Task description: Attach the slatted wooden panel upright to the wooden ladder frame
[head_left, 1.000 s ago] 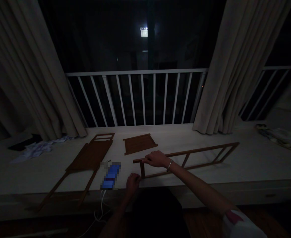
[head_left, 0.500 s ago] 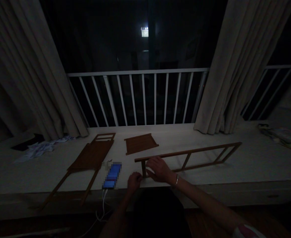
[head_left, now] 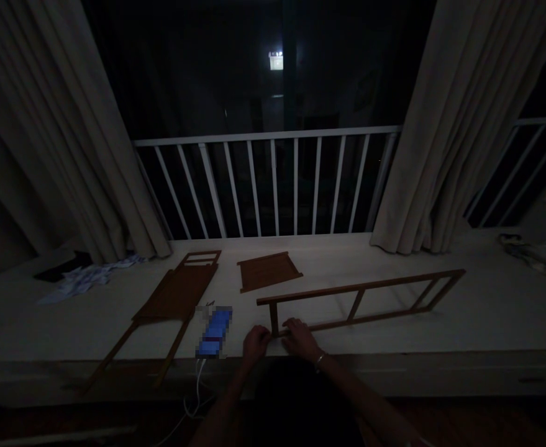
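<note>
The long wooden frame (head_left: 361,298) stood on edge on the ledge (head_left: 440,335). Both hands met at its left end post: left hand (head_left: 255,343) curled beside it, right hand (head_left: 300,338) over the lower rail. One hand should probably have steadied that corner while the other worked. Dim light hid the fingertips, so neither hand's grip could be told.

Both forearms extend forward and converge at the near-left corner of the wooden frame (head_left: 361,287). Left hand (head_left: 255,343): fingers curled, at that corner. Right hand (head_left: 300,338): just beside it, knuckles up, fingertips on the frame's lower rail. Grip unconfirmed; too dark.
</note>
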`<state>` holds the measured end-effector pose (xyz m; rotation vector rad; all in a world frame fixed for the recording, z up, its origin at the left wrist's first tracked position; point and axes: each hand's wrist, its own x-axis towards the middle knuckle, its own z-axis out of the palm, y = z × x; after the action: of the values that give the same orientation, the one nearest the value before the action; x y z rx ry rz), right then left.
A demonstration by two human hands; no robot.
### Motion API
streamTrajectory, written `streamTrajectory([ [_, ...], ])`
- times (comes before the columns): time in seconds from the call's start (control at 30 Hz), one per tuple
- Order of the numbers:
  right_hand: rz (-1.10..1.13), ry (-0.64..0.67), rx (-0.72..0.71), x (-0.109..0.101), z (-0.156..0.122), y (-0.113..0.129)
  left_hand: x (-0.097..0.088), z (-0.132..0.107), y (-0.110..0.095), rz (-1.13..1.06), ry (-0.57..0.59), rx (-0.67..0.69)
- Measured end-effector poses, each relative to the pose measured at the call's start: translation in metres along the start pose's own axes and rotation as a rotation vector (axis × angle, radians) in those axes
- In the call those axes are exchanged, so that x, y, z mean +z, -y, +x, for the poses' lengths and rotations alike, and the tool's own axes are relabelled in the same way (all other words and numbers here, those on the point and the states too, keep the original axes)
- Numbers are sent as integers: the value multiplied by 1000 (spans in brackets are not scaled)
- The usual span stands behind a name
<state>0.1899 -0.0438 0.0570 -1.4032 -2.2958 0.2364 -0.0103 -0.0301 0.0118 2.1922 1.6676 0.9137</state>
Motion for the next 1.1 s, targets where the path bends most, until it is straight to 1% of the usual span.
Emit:
streamTrajectory([
  [0.07, -19, 19, 10, 10, 4, 2, -1, 0, -1, 3, 0, -1],
  [0.17, -73, 14, 18, 22, 7, 5, -2, 1, -4, 24, -5, 3],
  [0.33, -148, -28, 61, 33, 11, 6, -6, 1, -7, 44, -22, 6],
  [0.47, -173, -34, 58, 37, 14, 7, -9, 1, -9, 35, -18, -1],
  [0.63, -201, -26, 96, 40, 12, 10, -8, 2, -10, 31, -19, -26],
  [0.77, -195, -49, 103, 42, 9, 12, -6, 1, -7, 25, -42, -13],
  [0.93, -178, -92, 123, 44, 8, 15, -5, 0, -4, 4, -23, -35],
  [1.0, -173, -95, 116, 45, 8, 17, -6, 0, -4, -9, -9, -40],
  [1.1, -166, -71, 67, 48, 11, 19, -9, 2, -3, -34, 10, -15],
])
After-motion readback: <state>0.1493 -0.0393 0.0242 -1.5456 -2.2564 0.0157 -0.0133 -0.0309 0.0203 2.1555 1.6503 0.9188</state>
